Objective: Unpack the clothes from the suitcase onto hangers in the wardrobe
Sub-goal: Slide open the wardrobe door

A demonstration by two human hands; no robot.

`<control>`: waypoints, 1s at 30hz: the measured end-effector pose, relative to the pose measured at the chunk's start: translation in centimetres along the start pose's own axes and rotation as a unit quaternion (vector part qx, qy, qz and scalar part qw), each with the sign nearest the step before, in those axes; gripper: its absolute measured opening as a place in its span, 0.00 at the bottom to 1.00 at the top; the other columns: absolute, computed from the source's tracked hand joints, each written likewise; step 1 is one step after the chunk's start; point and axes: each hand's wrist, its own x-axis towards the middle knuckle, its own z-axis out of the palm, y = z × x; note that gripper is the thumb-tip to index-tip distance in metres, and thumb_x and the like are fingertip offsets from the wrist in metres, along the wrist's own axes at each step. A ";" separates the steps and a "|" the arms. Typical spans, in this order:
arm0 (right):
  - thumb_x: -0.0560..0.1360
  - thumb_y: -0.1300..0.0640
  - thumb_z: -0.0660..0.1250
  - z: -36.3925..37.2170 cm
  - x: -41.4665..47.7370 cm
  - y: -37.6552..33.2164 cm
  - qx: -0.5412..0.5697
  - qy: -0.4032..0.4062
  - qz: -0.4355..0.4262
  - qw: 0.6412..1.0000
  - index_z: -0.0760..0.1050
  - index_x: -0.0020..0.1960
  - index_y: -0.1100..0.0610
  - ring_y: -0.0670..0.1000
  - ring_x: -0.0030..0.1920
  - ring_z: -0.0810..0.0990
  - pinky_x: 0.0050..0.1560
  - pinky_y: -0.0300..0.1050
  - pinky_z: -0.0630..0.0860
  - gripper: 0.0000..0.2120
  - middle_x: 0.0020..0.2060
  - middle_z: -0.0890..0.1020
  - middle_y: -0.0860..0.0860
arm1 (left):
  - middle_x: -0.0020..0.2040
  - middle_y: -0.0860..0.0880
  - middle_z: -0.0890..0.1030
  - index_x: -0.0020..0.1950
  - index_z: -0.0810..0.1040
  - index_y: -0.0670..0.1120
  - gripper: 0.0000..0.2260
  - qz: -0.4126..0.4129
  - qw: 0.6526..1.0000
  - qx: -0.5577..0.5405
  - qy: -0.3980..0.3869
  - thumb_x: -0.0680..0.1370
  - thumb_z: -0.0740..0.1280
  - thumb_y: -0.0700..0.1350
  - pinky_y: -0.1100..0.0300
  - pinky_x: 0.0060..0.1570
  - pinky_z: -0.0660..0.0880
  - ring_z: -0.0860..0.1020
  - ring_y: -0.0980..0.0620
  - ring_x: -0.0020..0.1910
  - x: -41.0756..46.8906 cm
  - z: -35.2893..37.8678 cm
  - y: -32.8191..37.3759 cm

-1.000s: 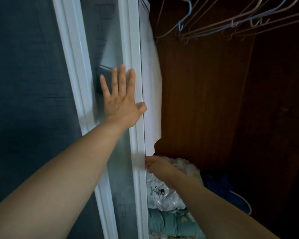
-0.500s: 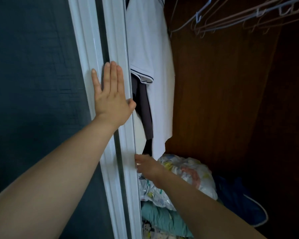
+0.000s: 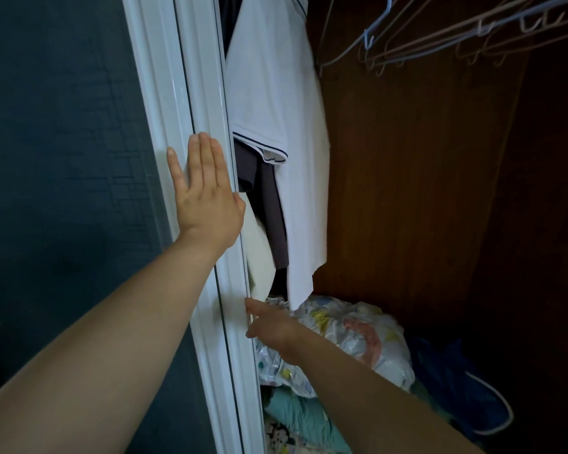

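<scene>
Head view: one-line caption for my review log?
Left hand flat on the white door frame, right hand at its edge; white shirt hangs inside.

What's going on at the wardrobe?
A person is working the wardrobe's white sliding door. The left hand presses flat on its frame; the right hand is at its edge lower down. Inside hang a white shirt, a dark garment and empty hangers, above a plastic bag.

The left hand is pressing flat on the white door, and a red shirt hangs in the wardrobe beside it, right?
Not quite. The head view shows the hanging shirt is white, not red, with a dark line on its sleeve edge. The rest holds: the left hand lies flat on the white door beside it.
</scene>
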 end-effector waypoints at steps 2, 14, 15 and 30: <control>0.77 0.70 0.58 0.0 -0.3 0.1 -0.005 -0.010 -0.001 1.000 0.60 0.76 0.56 0.52 0.71 0.66 0.58 0.32 0.67 0.29 0.72 0.66 0.53 | 0.78 0.37 0.43 0.76 0.38 0.36 0.34 -0.012 1.000 -0.009 -0.016 0.79 0.51 0.50 0.38 0.72 0.40 0.43 0.40 0.77 -0.3 -0.1 0.5; 0.80 0.60 0.61 -8.8 -6.5 3.8 0.150 0.183 0.051 0.970 0.66 0.72 0.56 0.54 0.67 0.70 0.57 0.46 0.68 0.20 0.67 0.73 0.52 | 0.78 0.41 0.50 0.78 0.50 0.42 0.35 -0.045 0.944 -0.326 -0.039 0.73 0.61 0.36 0.38 0.72 0.38 0.46 0.42 0.77 -2.7 -3.8 8.5; 0.80 0.59 0.62 -10.0 -7.2 4.4 0.156 0.209 0.062 0.963 0.67 0.72 0.55 0.55 0.66 0.71 0.58 0.50 0.70 0.20 0.66 0.74 0.51 | 0.77 0.41 0.53 0.77 0.52 0.43 0.33 -0.033 0.930 -0.362 -0.049 0.74 0.61 0.36 0.39 0.73 0.41 0.49 0.42 0.77 -3.2 -4.3 9.9; 0.78 0.64 0.62 -18.0 -29.7 15.4 0.220 0.551 0.141 0.793 0.76 0.61 0.60 0.52 0.57 0.79 0.55 0.43 0.73 0.12 0.53 0.83 0.54 | 0.54 0.52 0.81 0.58 0.79 0.49 0.11 0.196 0.502 -0.771 -0.340 0.81 0.59 0.47 0.60 0.54 0.76 0.79 0.55 0.53 -16.0 -12.4 28.5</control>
